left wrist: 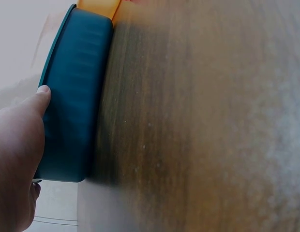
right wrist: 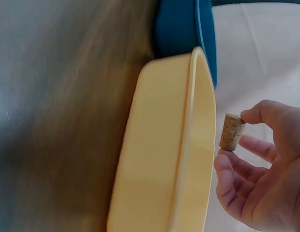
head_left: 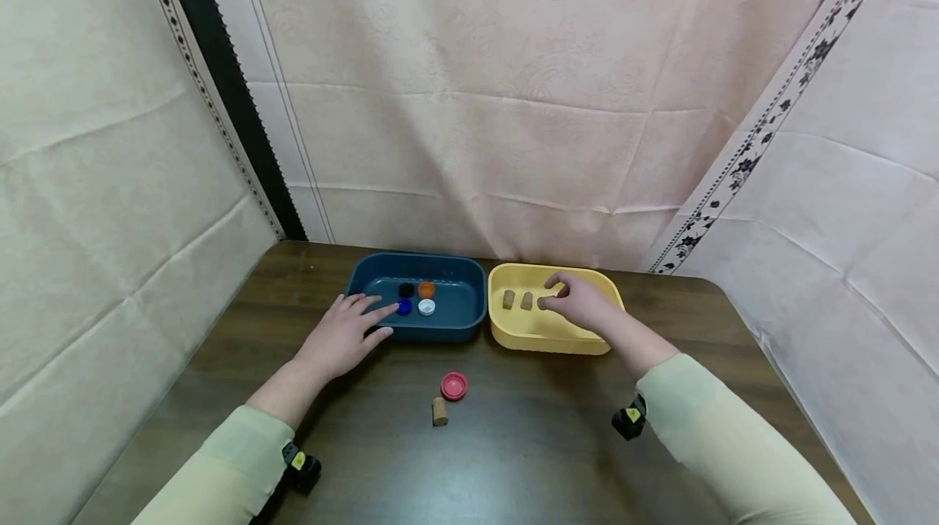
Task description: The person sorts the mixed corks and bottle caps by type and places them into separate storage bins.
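Note:
My right hand (head_left: 579,302) (right wrist: 271,169) pinches a cork (right wrist: 231,132) between thumb and fingertip, over the yellow tray (head_left: 553,341) (right wrist: 155,145). Two more corks (head_left: 509,299) (head_left: 526,301) stand inside that tray. My left hand (head_left: 345,336) (left wrist: 17,150) is spread at the left side of the blue tray (head_left: 447,334) (left wrist: 77,96), its thumb by the outer wall and a fingertip beside a blue cap (head_left: 404,307); contact with the cap is unclear. Near it lie a black cap (head_left: 406,290), an orange cap (head_left: 426,289) and a white cap (head_left: 426,307).
On the brown table (head_left: 513,460), in front of the trays, are a red cap (head_left: 453,386) and a cork (head_left: 439,412) just below it. The trays sit side by side near the back edge, with a pale cloth (head_left: 469,142) hanging behind.

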Motion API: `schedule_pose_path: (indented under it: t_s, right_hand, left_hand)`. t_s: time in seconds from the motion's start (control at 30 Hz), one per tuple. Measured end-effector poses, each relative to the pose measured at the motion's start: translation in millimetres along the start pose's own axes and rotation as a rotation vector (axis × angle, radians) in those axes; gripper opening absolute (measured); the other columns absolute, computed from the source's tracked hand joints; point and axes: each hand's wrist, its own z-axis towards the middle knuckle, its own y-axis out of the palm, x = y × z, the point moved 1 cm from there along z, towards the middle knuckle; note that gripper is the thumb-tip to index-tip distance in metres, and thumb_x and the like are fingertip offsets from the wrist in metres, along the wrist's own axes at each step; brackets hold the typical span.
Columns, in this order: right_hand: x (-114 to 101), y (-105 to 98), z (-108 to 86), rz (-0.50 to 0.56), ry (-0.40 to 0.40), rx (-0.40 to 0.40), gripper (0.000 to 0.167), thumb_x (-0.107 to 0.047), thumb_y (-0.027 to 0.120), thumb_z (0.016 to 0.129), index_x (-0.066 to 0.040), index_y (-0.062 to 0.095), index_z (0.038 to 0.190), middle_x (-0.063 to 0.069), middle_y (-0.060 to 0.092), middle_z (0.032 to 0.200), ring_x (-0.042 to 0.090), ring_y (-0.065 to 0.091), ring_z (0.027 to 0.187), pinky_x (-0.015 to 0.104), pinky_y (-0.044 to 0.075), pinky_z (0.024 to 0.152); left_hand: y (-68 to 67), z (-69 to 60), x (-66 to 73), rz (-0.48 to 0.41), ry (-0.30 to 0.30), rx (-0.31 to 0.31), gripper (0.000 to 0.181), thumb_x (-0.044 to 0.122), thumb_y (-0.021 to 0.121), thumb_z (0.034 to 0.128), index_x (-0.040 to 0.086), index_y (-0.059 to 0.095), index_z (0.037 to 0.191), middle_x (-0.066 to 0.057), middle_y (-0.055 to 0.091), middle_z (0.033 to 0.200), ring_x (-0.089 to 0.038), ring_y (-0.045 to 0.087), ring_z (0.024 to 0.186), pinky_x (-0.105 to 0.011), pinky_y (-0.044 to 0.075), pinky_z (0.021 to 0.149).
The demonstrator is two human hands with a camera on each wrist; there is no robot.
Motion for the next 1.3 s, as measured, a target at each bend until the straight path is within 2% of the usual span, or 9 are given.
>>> schedule_pose_path:
  t_s: [0.2, 0.37, 0.57, 0.8, 1.1, 1.2, 1.3]
  right_hand:
    - [5.5, -6.4, 18.0, -0.129, -0.025, -0.057, 0.045, -0.035, 0.07, 0.091, -0.006, 0.062, 0.124, 0.013, 0.066, 0.109, 0.023, 0.063, 0.088, 0.04, 0.052, 0.077]
    - [12.4, -4.8, 31.4, -0.268, -0.049, -0.107, 0.04, -0.03, 0.07, 0.091, -0.004, 0.063, 0.121, 0.008, 0.068, 0.101, 0.021, 0.062, 0.084, 0.041, 0.051, 0.078]
    - [21.1, -6.7, 43.8, -0.339, -0.034, -0.142, 0.037, -0.028, 0.069, 0.092, -0.003, 0.062, 0.119, 0.009, 0.068, 0.099, 0.023, 0.06, 0.085, 0.042, 0.05, 0.082]
    - [29.7, -4.1, 56.2, -0.335, -0.001, -0.152, 0.043, -0.03, 0.068, 0.092, 0.0, 0.059, 0.121, 0.01, 0.067, 0.102, 0.024, 0.061, 0.089, 0.043, 0.05, 0.085]
    - [33.5, 10.8, 62.7, -0.313, -0.082, -0.102, 0.032, -0.017, 0.067, 0.091, 0.006, 0.058, 0.111, 0.016, 0.065, 0.102, 0.029, 0.059, 0.092, 0.046, 0.048, 0.088]
    - [37.7, 15.4, 63.3, -0.302, -0.072, -0.094, 0.031, -0.014, 0.066, 0.092, 0.006, 0.057, 0.113, 0.018, 0.064, 0.105, 0.03, 0.059, 0.095, 0.047, 0.048, 0.088]
    - [42.4, 19.7, 64.9, -0.268, -0.052, -0.091, 0.034, -0.014, 0.066, 0.092, 0.006, 0.055, 0.118, 0.021, 0.065, 0.113, 0.033, 0.061, 0.104, 0.047, 0.048, 0.092]
  left_hand:
    - [-1.0, -0.9, -1.4, 0.007, -0.006, -0.004, 0.053, 0.053, 0.048, 0.1008, 0.032, 0.047, 0.149, -0.011, 0.045, 0.152, -0.039, 0.032, 0.142, -0.062, 0.014, 0.117]
    - [-0.9, -0.5, -1.7, 0.009, -0.01, -0.01, 0.053, 0.054, 0.047, 0.1009, 0.032, 0.047, 0.149, -0.011, 0.044, 0.152, -0.039, 0.032, 0.142, -0.062, 0.014, 0.117]
    - [-1.7, -0.9, -0.3, 0.011, -0.017, -0.014, 0.053, 0.054, 0.048, 0.1007, 0.032, 0.047, 0.149, -0.011, 0.044, 0.152, -0.039, 0.032, 0.142, -0.062, 0.014, 0.117]
    - [-2.2, -0.7, 0.2, 0.007, -0.022, -0.018, 0.053, 0.054, 0.047, 0.1009, 0.032, 0.046, 0.149, -0.011, 0.044, 0.153, -0.038, 0.031, 0.143, -0.061, 0.013, 0.117]
    - [-2.7, -2.1, 1.4, 0.004, -0.027, -0.024, 0.053, 0.054, 0.047, 0.1011, 0.032, 0.046, 0.149, -0.011, 0.043, 0.153, -0.038, 0.031, 0.143, -0.061, 0.013, 0.117]
    - [-3.0, -1.5, 1.9, 0.007, -0.023, -0.021, 0.052, 0.054, 0.048, 0.1009, 0.033, 0.046, 0.149, -0.01, 0.044, 0.153, -0.038, 0.031, 0.143, -0.062, 0.014, 0.117]
    - [-2.6, -1.0, 1.9, 0.012, -0.022, -0.023, 0.053, 0.054, 0.047, 0.1009, 0.034, 0.046, 0.149, -0.01, 0.043, 0.153, -0.038, 0.031, 0.143, -0.062, 0.015, 0.117]
